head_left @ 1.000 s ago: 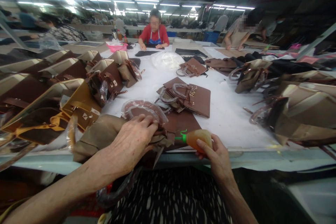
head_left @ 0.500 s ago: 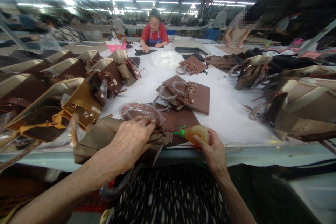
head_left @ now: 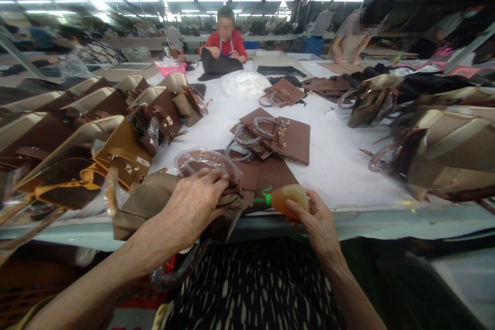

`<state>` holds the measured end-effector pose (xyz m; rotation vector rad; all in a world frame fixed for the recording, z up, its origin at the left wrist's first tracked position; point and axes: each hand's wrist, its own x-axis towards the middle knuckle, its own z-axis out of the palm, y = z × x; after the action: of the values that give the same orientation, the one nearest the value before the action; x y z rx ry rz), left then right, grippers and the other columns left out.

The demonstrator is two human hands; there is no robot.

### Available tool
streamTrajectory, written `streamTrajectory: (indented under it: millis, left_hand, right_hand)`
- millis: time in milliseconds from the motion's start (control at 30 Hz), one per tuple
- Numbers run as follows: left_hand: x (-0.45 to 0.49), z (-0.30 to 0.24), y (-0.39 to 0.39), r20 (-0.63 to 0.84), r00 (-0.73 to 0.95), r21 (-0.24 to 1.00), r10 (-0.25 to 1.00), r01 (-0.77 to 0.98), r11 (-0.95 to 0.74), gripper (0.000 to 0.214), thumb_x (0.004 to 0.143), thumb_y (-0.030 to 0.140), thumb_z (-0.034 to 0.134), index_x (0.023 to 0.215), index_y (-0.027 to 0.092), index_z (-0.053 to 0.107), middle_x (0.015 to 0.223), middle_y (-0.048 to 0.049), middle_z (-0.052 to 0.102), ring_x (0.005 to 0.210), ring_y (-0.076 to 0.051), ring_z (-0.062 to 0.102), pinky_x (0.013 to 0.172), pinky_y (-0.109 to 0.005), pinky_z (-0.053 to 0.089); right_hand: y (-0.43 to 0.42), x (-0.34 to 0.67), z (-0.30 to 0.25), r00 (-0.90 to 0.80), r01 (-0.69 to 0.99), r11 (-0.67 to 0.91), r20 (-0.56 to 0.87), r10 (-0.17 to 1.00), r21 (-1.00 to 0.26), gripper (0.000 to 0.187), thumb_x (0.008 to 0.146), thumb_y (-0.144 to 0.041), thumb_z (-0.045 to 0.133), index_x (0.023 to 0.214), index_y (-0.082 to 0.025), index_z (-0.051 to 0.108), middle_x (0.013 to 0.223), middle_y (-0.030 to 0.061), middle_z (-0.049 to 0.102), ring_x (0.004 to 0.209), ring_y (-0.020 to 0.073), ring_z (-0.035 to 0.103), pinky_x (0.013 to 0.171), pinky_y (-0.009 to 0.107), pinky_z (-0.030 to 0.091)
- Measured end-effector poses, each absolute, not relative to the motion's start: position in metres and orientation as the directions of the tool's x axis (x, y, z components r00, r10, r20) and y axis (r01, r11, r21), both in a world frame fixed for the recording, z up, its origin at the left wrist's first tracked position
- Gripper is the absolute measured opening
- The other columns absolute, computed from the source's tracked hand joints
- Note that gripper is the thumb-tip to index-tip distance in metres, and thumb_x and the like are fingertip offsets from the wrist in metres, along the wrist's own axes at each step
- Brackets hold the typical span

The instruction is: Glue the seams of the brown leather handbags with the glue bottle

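Observation:
At the near edge of the table lies a brown handbag with plastic-wrapped handles. My left hand is closed over its top, gripping the bag's material; the fingertips are partly hidden. In my right hand is a squeeze bottle of amber liquid, tipped on its side. Its green nozzle points left toward the bag's edge; I cannot tell whether it touches. Under the nozzle a flat brown panel rests on the table.
Brown handbag pieces with wrapped handles lie beyond my hands. Rows of open bags stand at left, including a mustard one, and more bags at right. A white plastic bundle lies farther back. Across the table, a person in red handles dark material.
The bottle has shifted very slightly left, and its nozzle sits a bit closer to the handbag. My left hand stays in place. The person opposite has lifted a dark piece.

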<state>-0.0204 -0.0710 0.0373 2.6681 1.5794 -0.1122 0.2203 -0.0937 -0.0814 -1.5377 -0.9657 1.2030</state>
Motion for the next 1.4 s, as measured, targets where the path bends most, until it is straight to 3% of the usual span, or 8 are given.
streamTrajectory:
  millis: [667,1033,1200,1400]
  left_hand:
    - [-0.02,0.035,-0.071,-0.09,0.468,-0.01,0.879,0.882,-0.471,0.032,0.073,0.02,0.065,0.104,0.015,0.059,0.111,-0.0107,0.06,0.103,-0.026,0.055,0.085,-0.038,0.048]
    - [-0.02,0.033,-0.07,-0.071,0.477,-0.002,0.876,0.878,-0.479,0.028,0.071,0.017,0.065,0.1,0.015,0.061,0.106,-0.0096,0.062,0.098,-0.026,0.057,0.079,-0.037,0.049]
    - [-0.02,0.032,-0.068,-0.065,0.483,-0.002,0.873,0.875,-0.484,0.028,0.072,0.017,0.064,0.1,0.015,0.061,0.107,-0.0099,0.062,0.1,-0.026,0.056,0.081,-0.037,0.049]
    - [-0.021,0.034,-0.07,-0.044,0.483,-0.029,0.874,0.874,-0.485,0.031,0.071,0.017,0.064,0.101,0.016,0.061,0.108,-0.0096,0.062,0.099,-0.026,0.057,0.082,-0.036,0.049]
  right_hand:
    - [-0.127,0.209,-0.07,0.118,-0.122,-0.339,-0.352,0.928,-0.933,0.048,0.068,-0.043,0.07,0.105,-0.018,0.052,0.077,0.0013,0.065,0.051,0.017,0.058,0.043,0.025,0.043]
    - [-0.144,0.203,-0.067,0.071,-0.19,-0.354,-0.372,0.925,-0.916,0.045,0.067,-0.042,0.071,0.103,-0.019,0.054,0.076,0.0023,0.065,0.048,0.0171,0.057,0.04,0.025,0.041]
    - [-0.151,0.204,-0.067,0.092,-0.221,-0.38,-0.407,0.909,-0.898,0.047,0.065,-0.042,0.073,0.101,-0.018,0.056,0.075,0.0028,0.065,0.047,0.0166,0.056,0.039,0.025,0.042]
    - [-0.151,0.204,-0.079,0.156,-0.374,-0.354,-0.434,0.887,-0.857,0.043,0.065,-0.041,0.074,0.096,-0.015,0.058,0.074,0.0033,0.064,0.046,0.0138,0.055,0.038,0.023,0.042]
